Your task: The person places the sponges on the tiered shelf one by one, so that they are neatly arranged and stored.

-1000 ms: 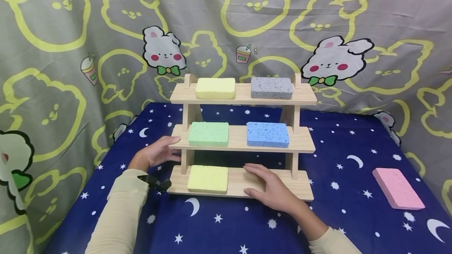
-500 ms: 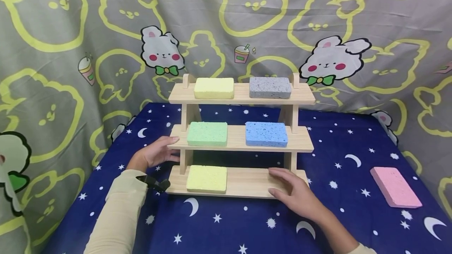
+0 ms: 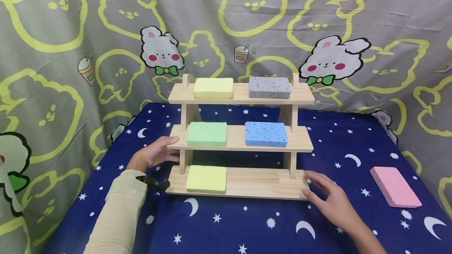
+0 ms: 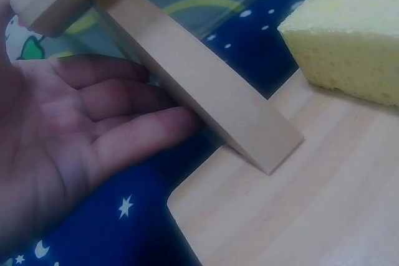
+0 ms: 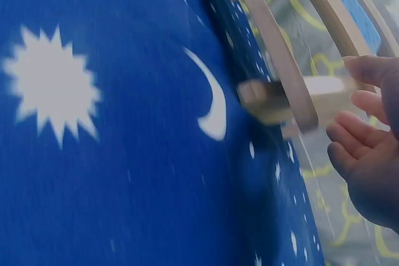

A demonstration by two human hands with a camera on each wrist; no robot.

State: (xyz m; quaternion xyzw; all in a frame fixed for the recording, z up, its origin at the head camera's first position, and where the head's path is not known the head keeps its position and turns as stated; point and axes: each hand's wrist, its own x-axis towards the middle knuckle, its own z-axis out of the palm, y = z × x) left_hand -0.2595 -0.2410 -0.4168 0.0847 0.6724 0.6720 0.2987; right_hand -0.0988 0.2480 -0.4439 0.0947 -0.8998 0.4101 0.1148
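Observation:
A three-tier wooden shelf stand (image 3: 254, 181) faces me. My left hand (image 3: 155, 154) holds the left end of its middle shelf, thumb on top and fingers below. In the left wrist view, those fingertips (image 4: 184, 119) lie against the upright (image 4: 199, 73). By the right end of the bottom shelf is my right hand (image 3: 330, 199), fingers loosely bent and holding nothing. A yellow sponge (image 3: 206, 178) lies on the bottom shelf's left half. Green (image 3: 206, 134) and blue sponges (image 3: 266, 134) sit on the middle shelf; another yellow sponge (image 3: 213, 88) and a grey sponge (image 3: 269, 87) are on top.
To the right, a pink sponge (image 3: 395, 186) lies on the dark blue tablecloth (image 3: 197, 230), which is printed with stars and moons. Behind the stand hangs a grey curtain (image 3: 212, 15) with cartoon rabbits. A black strap piece (image 3: 153, 182) sits at my left wrist.
My right hand has slid rightward along the bottom shelf, from its middle to just off its right end. The left hand keeps its place, and the sponges stay where they were.

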